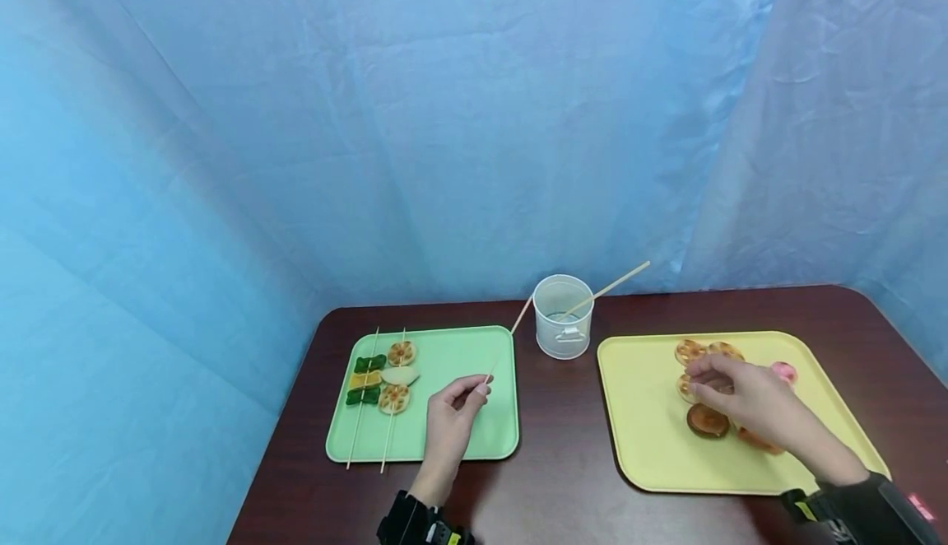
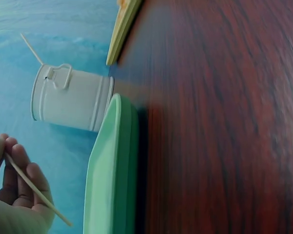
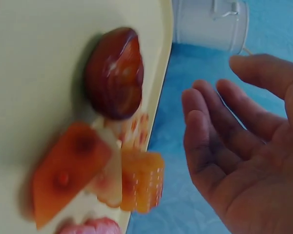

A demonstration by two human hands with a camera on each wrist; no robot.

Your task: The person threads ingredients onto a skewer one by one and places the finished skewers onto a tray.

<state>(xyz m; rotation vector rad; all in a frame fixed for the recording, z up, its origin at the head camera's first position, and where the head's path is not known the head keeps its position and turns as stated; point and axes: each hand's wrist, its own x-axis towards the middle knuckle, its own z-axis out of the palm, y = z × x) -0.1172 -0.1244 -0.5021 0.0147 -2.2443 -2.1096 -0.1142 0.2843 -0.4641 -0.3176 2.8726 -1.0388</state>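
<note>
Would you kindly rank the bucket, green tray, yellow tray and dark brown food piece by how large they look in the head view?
1. Yellow tray
2. Green tray
3. Bucket
4. Dark brown food piece

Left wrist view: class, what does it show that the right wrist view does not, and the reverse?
Only the left wrist view shows the left hand pinching a stick, the green tray and dark tabletop. Only the right wrist view shows the right hand, holding nothing, plus the brown piece and pink piece. Both show the bucket, yellow tray and blue backdrop.
</note>
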